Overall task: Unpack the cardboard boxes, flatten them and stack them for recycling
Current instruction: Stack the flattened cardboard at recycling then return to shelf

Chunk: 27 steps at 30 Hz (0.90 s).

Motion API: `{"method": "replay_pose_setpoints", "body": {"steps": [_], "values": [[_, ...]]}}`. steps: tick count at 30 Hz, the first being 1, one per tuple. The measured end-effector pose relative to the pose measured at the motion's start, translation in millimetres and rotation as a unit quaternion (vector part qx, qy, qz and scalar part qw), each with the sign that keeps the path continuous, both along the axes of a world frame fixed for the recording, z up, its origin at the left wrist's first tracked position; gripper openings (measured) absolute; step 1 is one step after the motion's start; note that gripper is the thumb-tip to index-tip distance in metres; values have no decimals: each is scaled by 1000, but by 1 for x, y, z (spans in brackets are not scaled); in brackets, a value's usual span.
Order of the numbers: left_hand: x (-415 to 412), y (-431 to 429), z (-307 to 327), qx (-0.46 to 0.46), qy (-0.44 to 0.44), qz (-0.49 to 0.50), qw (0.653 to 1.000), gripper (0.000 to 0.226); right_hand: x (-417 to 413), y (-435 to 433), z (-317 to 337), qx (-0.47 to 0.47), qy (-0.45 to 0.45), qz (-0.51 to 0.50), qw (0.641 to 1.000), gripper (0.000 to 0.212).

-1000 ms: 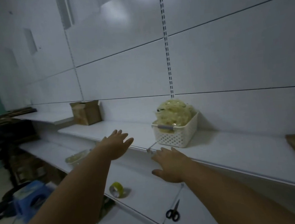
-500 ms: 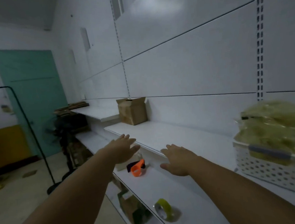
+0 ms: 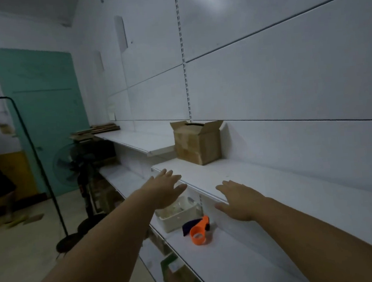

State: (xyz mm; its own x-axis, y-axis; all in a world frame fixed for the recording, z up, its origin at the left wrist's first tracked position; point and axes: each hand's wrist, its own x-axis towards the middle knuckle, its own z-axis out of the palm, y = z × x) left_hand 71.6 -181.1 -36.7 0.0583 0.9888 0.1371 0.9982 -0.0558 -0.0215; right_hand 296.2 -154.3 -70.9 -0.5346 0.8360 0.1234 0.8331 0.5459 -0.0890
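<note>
White shelf (image 3: 273, 178) carried an open box (image 3: 197, 145) (likely light, stiff; grip its sides). Left hand (image 3: 163, 191) and right hand (image 3: 239, 200) hovered, fingers spread, empty.

The cardboard box (image 3: 200, 143) stood on the upper shelf (image 3: 262, 179) against the wall, ahead of both hands; the left hand (image 3: 164, 191) was at the shelf's front edge, the right hand (image 3: 239, 200) over that edge further right, both well apart from the box; far left, flattened cardboard (image 3: 96, 131) lay stacked on a farther shelf (image 3: 140, 142); below, a tub (image 3: 176, 217) sat on the lower shelf (image 3: 232, 265), a tape dispenser (image 3: 198, 232) just right of it; a fan (image 3: 70, 164) stood left of the shelves.
</note>
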Motion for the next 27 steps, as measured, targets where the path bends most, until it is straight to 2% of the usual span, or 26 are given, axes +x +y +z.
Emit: {"method": "replay_pose_setpoints", "body": {"steps": [9,18,20,22,25,27], "values": [[-71,117,-15,-17,-29,-85,996,58,-56,88,-9,-20,0,-74,997,63],[-118,248,-24,-24,-49,-113,992,61,-89,219,-6,-3,80,-148,986,69],[-130,274,-25,-25,-55,-124,990,63,-97,241,-7,-5,121,-172,978,72],[-140,300,-28,-18,-89,-126,988,65,-108,262,-7,-20,204,-187,961,83],[-149,339,-38,-32,-168,-96,981,70,-128,287,-10,-67,380,-212,898,96],[-150,365,-44,-43,-199,-88,975,69,-137,302,-18,-83,419,-229,875,101]]}}
